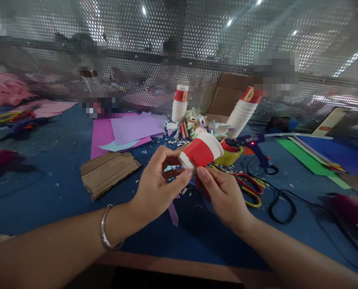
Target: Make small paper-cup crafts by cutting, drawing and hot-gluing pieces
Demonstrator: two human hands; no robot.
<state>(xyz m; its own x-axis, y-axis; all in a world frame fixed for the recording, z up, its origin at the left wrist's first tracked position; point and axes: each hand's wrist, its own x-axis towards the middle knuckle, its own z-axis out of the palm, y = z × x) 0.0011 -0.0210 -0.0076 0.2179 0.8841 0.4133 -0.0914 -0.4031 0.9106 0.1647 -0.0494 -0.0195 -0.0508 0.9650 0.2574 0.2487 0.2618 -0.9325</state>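
Observation:
A paper cup with a red band [200,150] lies on its side in the air above the blue table, held between both hands. My left hand [157,184] pinches its bottom rim with thumb and fingers. The fingers of my right hand [222,192] press against the underside of the same end. A silver bangle [105,228] circles my left wrist.
Two stacks of paper cups [179,102] [242,112] stand at the back beside a cardboard box [227,94]. Scissors [249,188] and a blue glue gun [254,146] with a black cord lie right. Corrugated cardboard [106,170] and purple paper sheets [131,128] lie left.

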